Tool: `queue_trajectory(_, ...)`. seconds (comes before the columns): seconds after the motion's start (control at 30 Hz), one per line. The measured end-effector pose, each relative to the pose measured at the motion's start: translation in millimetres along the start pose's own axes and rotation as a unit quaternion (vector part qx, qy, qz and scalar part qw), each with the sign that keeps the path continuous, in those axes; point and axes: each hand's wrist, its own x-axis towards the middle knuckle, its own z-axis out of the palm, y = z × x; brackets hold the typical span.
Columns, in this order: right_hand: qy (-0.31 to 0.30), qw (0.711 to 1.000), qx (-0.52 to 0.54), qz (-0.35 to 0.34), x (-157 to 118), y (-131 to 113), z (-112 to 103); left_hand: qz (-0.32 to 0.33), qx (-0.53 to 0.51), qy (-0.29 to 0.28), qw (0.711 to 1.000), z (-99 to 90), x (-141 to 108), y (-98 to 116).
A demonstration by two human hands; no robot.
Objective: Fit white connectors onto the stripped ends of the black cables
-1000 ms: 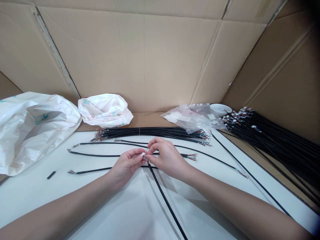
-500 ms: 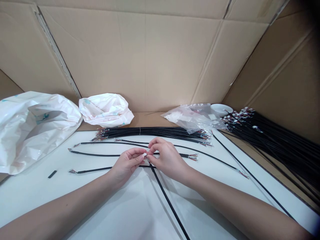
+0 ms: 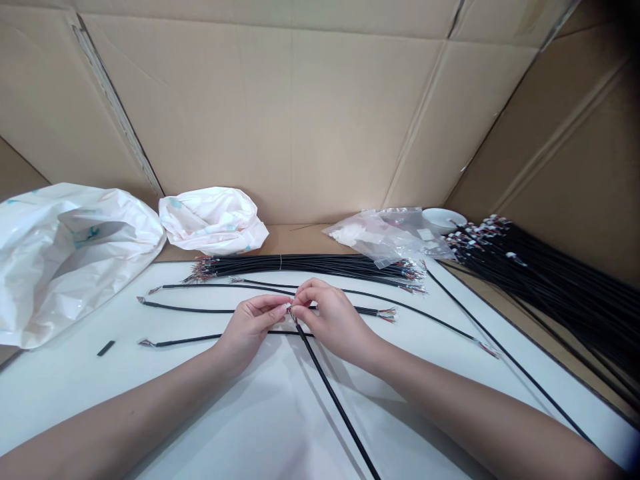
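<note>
Hands (image 3: 333, 321) pinch a cable end (image 3: 293, 316) above loose cables (image 3: 193, 310), with a bundle (image 3: 300, 265) and bags (image 3: 213, 220) beyond.

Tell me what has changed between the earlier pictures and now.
Very little: the left hand and right hand have both shifted slightly to the left over the table. Nothing was newly taken hold of or let go; the fingers of both still pinch at the wired end of the black cable. The tied cable bundle and small black strip stayed put.
</note>
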Motion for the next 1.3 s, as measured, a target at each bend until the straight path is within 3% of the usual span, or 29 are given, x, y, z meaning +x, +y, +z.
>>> queue_trajectory(0.2,-0.034,0.99,0.106,0.086,6.6,9.8,-0.2,-0.012,-0.028,0.007,1.0,-1.4,1.5,-2.4)
queue_trajectory(0.47,-0.109,0.938,0.275,0.178,7.8,12.3,-3.3,-0.002,-0.005,-0.007,1.0,-4.6,3.8,-5.3)
queue_trajectory(0.9,-0.073,0.946,0.266,0.17,8.2,10.9,-1.8,0.019,0.066,0.01,0.998,-6.4,3.6,-2.8)
queue_trajectory(1.3,-0.093,0.973,0.189,0.099,8.3,12.2,-4.6,0.032,0.076,0.008,0.997,-6.5,3.9,-3.1)
